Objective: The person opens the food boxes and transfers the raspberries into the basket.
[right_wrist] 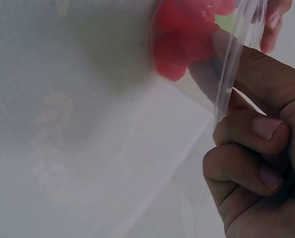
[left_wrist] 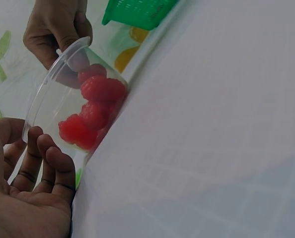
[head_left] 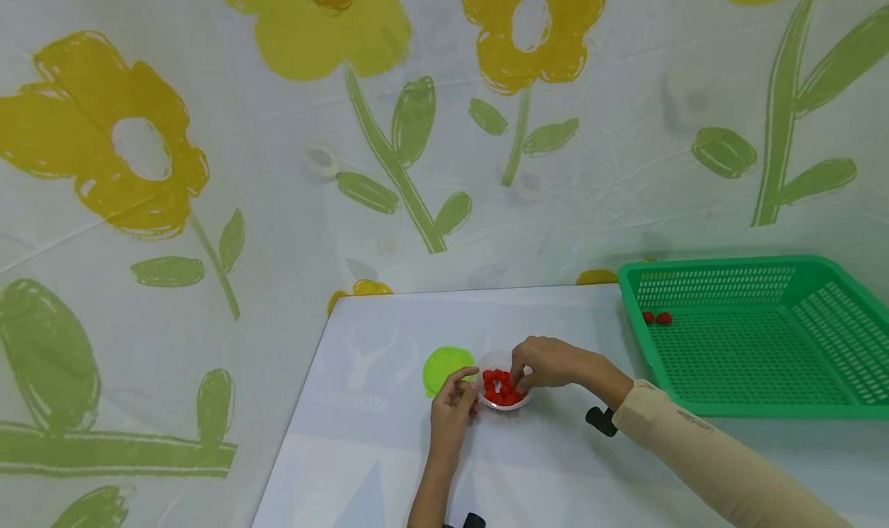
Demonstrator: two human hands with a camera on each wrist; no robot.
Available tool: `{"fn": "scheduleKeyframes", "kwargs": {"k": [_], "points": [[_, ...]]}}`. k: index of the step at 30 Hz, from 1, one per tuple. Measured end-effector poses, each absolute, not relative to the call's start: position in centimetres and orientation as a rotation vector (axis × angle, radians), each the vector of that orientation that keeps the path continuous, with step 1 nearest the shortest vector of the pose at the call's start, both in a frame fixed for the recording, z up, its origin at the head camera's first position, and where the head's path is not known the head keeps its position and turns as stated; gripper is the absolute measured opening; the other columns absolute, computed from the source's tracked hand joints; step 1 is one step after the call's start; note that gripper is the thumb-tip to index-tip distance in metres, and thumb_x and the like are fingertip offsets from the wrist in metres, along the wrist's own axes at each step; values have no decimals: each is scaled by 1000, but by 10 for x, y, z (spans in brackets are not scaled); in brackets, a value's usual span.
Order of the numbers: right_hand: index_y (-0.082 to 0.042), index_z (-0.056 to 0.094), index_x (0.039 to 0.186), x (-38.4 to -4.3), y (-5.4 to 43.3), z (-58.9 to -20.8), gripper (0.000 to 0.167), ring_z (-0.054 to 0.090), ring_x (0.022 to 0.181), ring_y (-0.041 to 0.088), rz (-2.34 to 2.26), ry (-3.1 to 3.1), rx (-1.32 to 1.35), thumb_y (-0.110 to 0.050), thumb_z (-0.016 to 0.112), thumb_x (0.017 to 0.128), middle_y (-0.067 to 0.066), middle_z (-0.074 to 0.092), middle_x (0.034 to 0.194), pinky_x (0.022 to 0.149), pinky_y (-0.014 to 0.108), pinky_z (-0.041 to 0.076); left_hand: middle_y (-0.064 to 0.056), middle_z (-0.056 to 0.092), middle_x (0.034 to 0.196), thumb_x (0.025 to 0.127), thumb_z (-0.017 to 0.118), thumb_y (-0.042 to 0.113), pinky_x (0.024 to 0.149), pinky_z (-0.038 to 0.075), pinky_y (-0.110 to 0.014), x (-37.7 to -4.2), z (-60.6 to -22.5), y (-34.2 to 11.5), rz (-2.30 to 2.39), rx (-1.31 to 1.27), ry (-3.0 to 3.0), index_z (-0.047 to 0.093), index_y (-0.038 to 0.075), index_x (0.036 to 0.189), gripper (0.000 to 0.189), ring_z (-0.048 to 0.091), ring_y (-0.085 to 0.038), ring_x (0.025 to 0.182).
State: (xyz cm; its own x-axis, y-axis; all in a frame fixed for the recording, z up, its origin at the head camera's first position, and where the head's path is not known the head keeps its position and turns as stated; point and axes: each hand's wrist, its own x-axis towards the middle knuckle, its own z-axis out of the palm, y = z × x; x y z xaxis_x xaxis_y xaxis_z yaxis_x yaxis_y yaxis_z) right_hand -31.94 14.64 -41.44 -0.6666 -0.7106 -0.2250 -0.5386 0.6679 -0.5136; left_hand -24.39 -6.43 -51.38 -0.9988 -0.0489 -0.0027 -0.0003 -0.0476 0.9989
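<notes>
A clear plastic cup (head_left: 505,407) with several red raspberries (head_left: 496,389) in it stands on the white table. At its left side my left hand (head_left: 454,408) holds the rim, fingers curled against the plastic (left_wrist: 31,173). From the right, my right hand (head_left: 549,360) reaches over the rim. In the right wrist view its thumb and a finger are inside the cup at a raspberry (right_wrist: 202,42), while its other fingers stay curled outside. The fingertips' grip is partly hidden by the fruit. A bright green lid (head_left: 444,366) lies just left of the cup.
To the right stands a green perforated basket (head_left: 642,343), with two small red fruits (head_left: 664,319) in its left corner. A white curtain with printed flowers (head_left: 590,204) hangs behind the table and along the left.
</notes>
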Motion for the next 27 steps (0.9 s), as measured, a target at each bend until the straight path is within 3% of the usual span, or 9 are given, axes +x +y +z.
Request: {"fn": "scheduleKeyframes", "kwargs": {"k": [6,10,17,27], "points": [[-13,81,97,-321,157,-422,10,59,83,4,-767,2435,-1090,-11,77,89,-13,68,91,75,27,55,-9,60,89,98,66,17,62,52,-24,-244,-511,-62,-2255,60,-2138,68,15,123,25,56,-17,69],[-11,79,100,-321,165,-422,11,58,82,6,-898,2437,-1063,-12,76,89,-13,67,91,70,24,53,-11,59,90,98,66,17,63,52,-24,-244,-511,-61,-2251,61,-2140,67,13,123,26,56,-19,70],[-14,79,102,-317,179,-413,12,59,86,9,-991,2467,-1008,-18,75,91,-15,67,95,71,25,54,-7,59,89,99,65,18,62,52,-24,-244,-512,-60,-2250,77,-2156,67,14,124,26,56,-18,70],[-24,78,100,-307,202,-391,11,56,74,9,-1083,2596,-1003,-23,77,90,-17,67,96,61,24,49,-8,58,90,98,65,17,62,52,-23,-245,-515,-63,-2247,79,-2144,68,18,122,24,56,-17,70]]}}
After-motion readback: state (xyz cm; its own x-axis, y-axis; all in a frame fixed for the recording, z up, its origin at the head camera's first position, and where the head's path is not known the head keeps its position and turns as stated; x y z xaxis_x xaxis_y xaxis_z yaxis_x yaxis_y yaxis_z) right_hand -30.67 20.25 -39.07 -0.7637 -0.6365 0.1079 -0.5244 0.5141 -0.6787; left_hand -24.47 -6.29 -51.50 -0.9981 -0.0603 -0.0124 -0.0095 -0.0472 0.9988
